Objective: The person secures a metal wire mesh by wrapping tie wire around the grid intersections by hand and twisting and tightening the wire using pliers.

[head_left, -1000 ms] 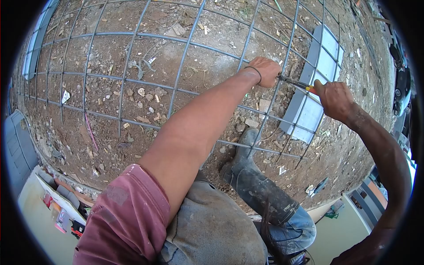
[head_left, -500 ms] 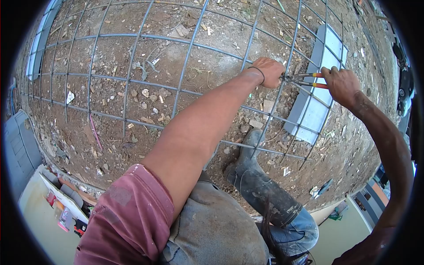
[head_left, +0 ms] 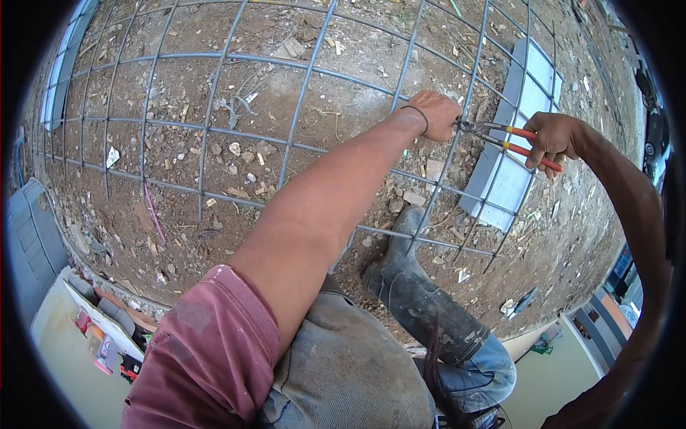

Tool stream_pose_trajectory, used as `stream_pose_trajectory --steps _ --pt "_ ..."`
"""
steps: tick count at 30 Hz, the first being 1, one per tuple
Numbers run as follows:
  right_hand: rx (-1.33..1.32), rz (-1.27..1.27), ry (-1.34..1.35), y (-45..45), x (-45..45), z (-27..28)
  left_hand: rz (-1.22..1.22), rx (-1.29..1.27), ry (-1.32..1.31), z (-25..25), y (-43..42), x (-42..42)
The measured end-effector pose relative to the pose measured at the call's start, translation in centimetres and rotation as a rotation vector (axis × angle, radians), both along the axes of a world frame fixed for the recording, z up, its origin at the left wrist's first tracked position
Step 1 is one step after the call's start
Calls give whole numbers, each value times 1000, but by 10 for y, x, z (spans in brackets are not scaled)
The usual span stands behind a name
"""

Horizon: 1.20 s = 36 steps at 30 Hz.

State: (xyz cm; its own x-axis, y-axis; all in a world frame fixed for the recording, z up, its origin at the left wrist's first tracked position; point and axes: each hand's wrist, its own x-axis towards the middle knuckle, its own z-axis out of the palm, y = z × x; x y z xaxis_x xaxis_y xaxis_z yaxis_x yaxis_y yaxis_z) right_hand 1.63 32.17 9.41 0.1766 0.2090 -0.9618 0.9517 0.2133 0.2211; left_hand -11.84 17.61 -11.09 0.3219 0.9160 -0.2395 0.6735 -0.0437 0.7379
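My right hand (head_left: 554, 143) is wrapped round the red and yellow handles of a pair of pincers (head_left: 511, 138), which are spread apart. The jaws of the pincers meet a crossing of the steel rebar mesh (head_left: 306, 70), close to my left hand. My left hand (head_left: 436, 114) is closed at that same crossing, its fingers bent round something too small to make out. A dark band circles the left wrist. Below the mesh on the right lies a long white and grey block (head_left: 509, 154).
Soil with stones and wood chips (head_left: 343, 107) lies under the mesh. A second pale block (head_left: 66, 68) is at the far left. My rubber boot (head_left: 421, 300) stands by the mesh's near edge. Low walls and cluttered items show at the lower corners.
The pincers were closed, then their handles spread apart. My right hand has turned and shifted slightly down along the handles. My left hand has stayed at the crossing.
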Motion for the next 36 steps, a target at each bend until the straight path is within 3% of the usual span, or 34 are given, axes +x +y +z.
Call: stream_pose_trajectory --steps 2,4,5,8,13,15,16,19,20,22,23,24,26,27,31,33,36 --pt "48 133 10 -6 12 -4 4 -7 5 -2 2 1" --pt "395 1305 454 -12 41 -16 9 -15 4 -3 2 1" --pt "484 1358 337 -41 16 5 -3 -19 6 -1 0 0" --pt "532 1297 223 -47 18 1 -7 -4 10 0 4 0" --pt "435 1306 316 -30 32 -6 7 -2 0 -3 1 2" --pt "153 749 -16 -19 11 -7 5 2 2 0 0 -1" --pt "155 748 -13 -16 5 -5 4 4 6 1 1 -2" --pt "60 165 -145 -16 2 -1 -8 25 4 2 1 -3" --pt "56 163 -143 -20 10 -5 -6 7 -8 3 0 -3" --pt "203 912 161 -23 29 -13 -8 -12 -12 2 0 -4" --pt "230 1179 94 -23 34 -13 -14 -12 6 2 1 -3" --pt "230 1173 95 -21 37 -14 -22 -10 21 2 2 -2" --pt "532 1450 250 -13 37 -17 -20 -18 22 3 2 -4" --pt "562 1625 318 -5 40 -20 -19 -26 15 3 3 -3" --pt "558 1490 238 -16 41 -16 3 4 9 -1 1 0" --pt "481 1250 243 -38 22 9 1 -21 11 3 1 -1" --pt "481 1034 240 -33 19 4 -7 -34 18 3 3 0"
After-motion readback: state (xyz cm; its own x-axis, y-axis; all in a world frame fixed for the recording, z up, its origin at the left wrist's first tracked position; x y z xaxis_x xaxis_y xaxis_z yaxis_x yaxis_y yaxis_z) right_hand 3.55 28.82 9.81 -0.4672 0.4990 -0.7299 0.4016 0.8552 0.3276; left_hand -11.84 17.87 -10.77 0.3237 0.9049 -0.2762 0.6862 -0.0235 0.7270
